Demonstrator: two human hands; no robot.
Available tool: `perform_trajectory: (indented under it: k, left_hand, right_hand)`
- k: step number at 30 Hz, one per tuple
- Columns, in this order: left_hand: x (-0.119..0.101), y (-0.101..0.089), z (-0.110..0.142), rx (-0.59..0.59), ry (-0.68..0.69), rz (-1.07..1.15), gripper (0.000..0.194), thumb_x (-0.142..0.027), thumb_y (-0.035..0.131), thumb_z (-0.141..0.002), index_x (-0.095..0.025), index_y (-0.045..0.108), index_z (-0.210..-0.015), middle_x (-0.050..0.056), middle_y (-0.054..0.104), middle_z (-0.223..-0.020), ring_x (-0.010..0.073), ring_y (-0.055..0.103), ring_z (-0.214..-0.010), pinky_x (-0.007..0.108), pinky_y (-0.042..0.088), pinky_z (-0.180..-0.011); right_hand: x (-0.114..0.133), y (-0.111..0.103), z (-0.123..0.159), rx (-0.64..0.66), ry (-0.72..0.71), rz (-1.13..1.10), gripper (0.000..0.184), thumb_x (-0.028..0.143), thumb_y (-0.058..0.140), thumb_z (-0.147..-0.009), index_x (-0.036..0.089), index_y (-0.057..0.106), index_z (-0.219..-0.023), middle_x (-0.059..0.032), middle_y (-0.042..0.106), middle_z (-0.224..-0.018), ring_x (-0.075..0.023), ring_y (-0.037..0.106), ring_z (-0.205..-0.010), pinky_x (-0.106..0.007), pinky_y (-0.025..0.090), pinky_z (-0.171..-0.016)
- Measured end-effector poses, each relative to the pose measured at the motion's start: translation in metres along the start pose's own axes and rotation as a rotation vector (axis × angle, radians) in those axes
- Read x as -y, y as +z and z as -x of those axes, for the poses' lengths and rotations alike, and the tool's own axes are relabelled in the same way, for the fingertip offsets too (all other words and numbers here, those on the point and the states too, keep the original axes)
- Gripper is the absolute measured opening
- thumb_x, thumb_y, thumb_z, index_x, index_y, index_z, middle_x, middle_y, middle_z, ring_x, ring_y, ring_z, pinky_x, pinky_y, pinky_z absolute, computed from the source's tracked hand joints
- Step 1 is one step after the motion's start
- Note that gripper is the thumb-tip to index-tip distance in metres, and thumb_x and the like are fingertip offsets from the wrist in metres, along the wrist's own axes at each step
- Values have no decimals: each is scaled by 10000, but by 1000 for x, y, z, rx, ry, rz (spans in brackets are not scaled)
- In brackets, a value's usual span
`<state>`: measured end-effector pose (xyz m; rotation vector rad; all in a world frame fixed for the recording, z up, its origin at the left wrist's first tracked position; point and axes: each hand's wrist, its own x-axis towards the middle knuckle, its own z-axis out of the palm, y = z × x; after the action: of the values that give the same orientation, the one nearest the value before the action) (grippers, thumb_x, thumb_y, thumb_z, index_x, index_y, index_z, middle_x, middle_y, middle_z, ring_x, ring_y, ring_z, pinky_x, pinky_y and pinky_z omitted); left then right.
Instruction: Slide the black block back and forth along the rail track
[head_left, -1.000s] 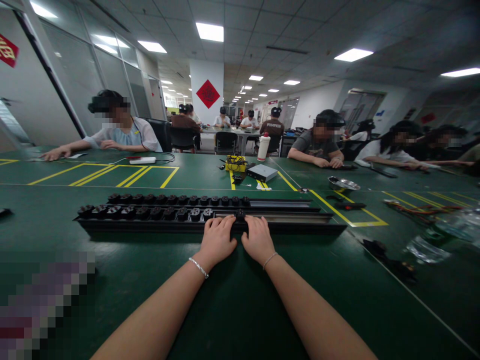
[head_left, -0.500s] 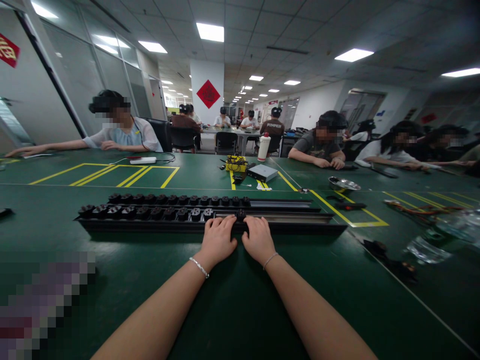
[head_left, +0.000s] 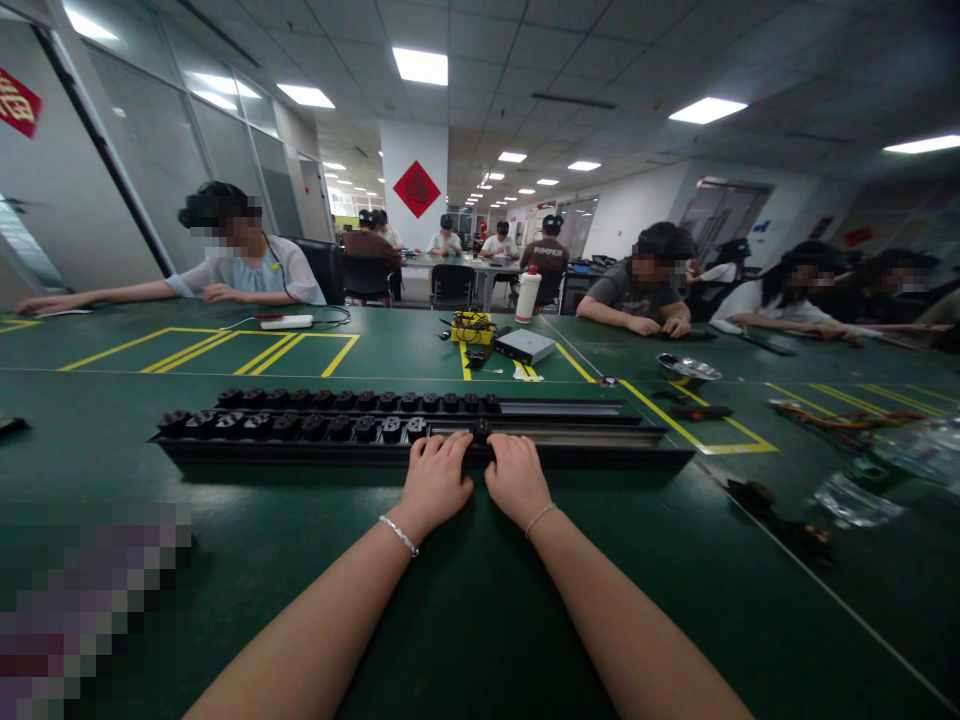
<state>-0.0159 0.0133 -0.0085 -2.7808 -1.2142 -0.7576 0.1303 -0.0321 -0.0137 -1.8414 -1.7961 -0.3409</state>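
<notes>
A long black rail lies across the green table in front of me, its left half filled with several black socket modules. A second such rail lies just behind it. My left hand and my right hand rest side by side on the near rail's front edge, fingers curled over it. Between their fingertips sits one black module in the rail, just right of the filled row. Whether the fingers pinch it is hidden.
A yellow box, a grey box and a white bottle stand farther back. A metal bowl, wires and clear bags lie at the right. Other people sit around the tables.
My hands have stayed on the rail. The person at the far left has stretched an arm farther out to the left.
</notes>
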Motion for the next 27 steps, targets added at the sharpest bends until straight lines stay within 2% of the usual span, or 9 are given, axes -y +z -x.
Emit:
perform_trajectory:
  k: [6, 14, 20, 27]
  left_hand:
    - [-1, -1, -2, 18, -18, 12, 532, -250, 514, -744, -259, 468, -1274, 6, 543, -1340, 235, 472, -1156, 420, 283, -993]
    - [-2, -2, -1, 16, -14, -2, 530, -246, 511, -755, -242, 458, -1282, 30, 560, -1312, 240, 467, -1148, 418, 280, -994]
    - [-4, -3, -1, 22, -21, -18, 547, -249, 512, -764, -226, 440, -1306, 56, 549, -1314, 248, 456, -1164, 423, 260, -1016]
    - [-5, -3, -1, 34, -42, -43, 540, -268, 518, -769, -224, 449, -1303, 68, 587, -1228, 250, 469, -1129, 416, 270, -1001]
  right_hand:
    - [-2, -1, -2, 5, -30, 19, 303, 98, 439, -741, 147, 582, -1004, -93, 641, -984, -202, 531, -940, -338, 339, -911]
    - [0, 2, -1, 10, 7, 21, 310, 104, 439, -740, 159, 574, -1013, -87, 642, -997, -209, 526, -973, -379, 279, -991]
    - [0, 1, -1, 2, 6, 13, 309, 103, 440, -734, 161, 574, -1006, -90, 643, -996, -209, 528, -972, -380, 278, -998]
    - [0, -1, -1, 19, 2, -12, 337, 100, 436, -733, 157, 581, -1032, -86, 641, -1019, -213, 523, -989, -383, 277, -1000]
